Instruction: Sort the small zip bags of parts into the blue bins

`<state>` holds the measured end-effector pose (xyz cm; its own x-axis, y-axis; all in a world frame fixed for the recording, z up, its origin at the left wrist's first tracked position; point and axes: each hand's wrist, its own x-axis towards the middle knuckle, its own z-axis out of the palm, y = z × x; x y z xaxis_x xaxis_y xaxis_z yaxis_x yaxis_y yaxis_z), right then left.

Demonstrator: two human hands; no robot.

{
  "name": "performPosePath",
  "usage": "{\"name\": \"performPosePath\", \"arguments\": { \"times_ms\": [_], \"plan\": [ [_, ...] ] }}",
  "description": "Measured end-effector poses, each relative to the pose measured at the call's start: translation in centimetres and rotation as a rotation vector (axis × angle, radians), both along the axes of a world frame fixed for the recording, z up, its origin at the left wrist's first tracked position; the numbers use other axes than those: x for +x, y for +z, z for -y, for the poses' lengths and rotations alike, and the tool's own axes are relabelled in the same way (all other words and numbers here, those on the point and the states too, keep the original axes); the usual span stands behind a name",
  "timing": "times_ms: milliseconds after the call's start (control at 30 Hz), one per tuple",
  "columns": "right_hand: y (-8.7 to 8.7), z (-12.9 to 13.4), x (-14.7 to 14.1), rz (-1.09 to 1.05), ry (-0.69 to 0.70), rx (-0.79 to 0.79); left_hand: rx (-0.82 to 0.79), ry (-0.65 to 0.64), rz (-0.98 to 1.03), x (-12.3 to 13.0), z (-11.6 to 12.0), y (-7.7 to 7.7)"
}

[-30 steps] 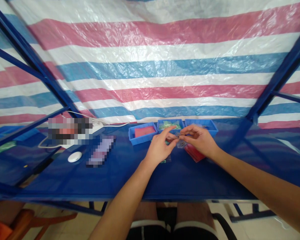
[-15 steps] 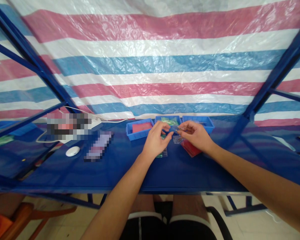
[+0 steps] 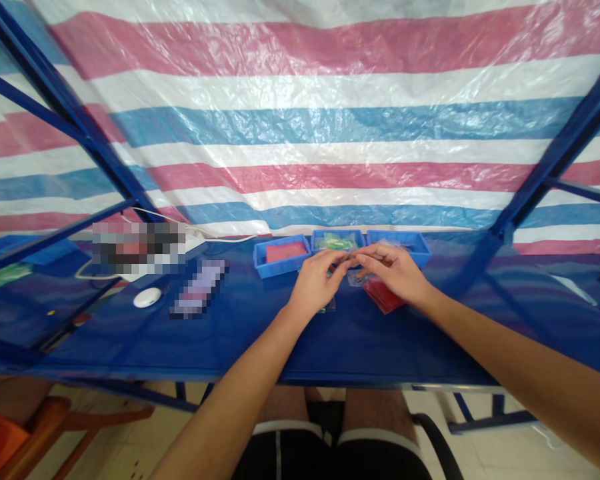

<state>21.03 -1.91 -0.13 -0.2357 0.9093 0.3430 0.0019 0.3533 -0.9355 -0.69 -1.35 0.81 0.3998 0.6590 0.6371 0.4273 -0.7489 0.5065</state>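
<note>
Over the table, my left hand and my right hand meet fingertip to fingertip. Both are closed in a pinch on a small clear plastic bag, mostly hidden now by the fingers. Below my right hand lies a stack of red packets, with another clear plastic bag beside it. A green packet in clear plastic shows partly from beneath my left hand. Behind the hands stand three blue bins: the left bin holds red packets, the middle bin green ones, and the right bin clear plastic bags.
On the left lie a white oval object, a blurred-out phone-like object and a white power strip with cables. Blue frame posts flank the table. A striped plastic sheet hangs behind.
My hands have come closer together, and their fingertips now meet, covering the clear plastic that showed between them. The view has shifted slightly.
</note>
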Motion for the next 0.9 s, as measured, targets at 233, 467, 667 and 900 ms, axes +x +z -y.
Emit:
{"name": "performPosePath", "arguments": {
  "times_ms": [233, 467, 667, 900],
  "plan": [
    [0.2, -0.4, 0.4, 0.085, -0.084, 0.163, -0.009, -0.008, 0.015, -0.2, 0.1, 0.2],
    [0.4, -0.3, 0.4, 0.135, -0.103, 0.109, -0.166, 0.034, 0.109, 0.0, 0.0, -0.1],
    [0.4, -1.5, 1.9, 0.316, -0.492, 0.406, 0.015, 0.023, -0.087, -0.3, -0.3, -0.3],
    [-1.0, -3.0, 3.6, 0.820, -0.610, 0.532, 0.054, -0.185, -0.382, 0.2, 0.5, -1.0]
  ]
}}
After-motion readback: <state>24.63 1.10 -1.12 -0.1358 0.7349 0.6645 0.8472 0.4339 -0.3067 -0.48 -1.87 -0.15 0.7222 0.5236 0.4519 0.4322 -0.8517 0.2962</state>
